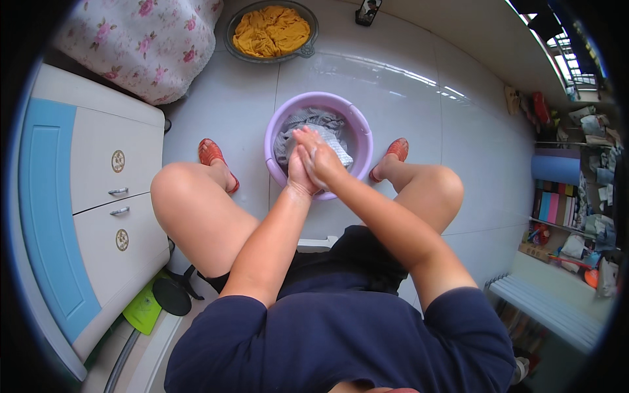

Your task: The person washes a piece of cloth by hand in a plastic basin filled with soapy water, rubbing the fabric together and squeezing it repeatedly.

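My left hand point(299, 169) and my right hand point(325, 159) are pressed palm to palm above a round purple plastic basin point(272, 120). White lather coats the skin where they meet. The right hand lies over the left, its fingers stretched forward. Whether anything is held between the palms is hidden. Below them in the basin lies a wet, crumpled grey cloth point(317, 117) with a paler, textured part point(338, 151) on the right. Both wrists cross the basin's near rim. The basin stands on the tiled floor point(403, 118) between my feet.
A grey metal basin point(313, 22) holding bunched yellow cloth point(270, 32) stands farther off. A phone point(368, 11) leans near the wall. At left are a white-and-blue cabinet point(118, 132) and a floral cover point(147, 44). Loaded shelves point(560, 223) and a white radiator point(545, 309) line the right.
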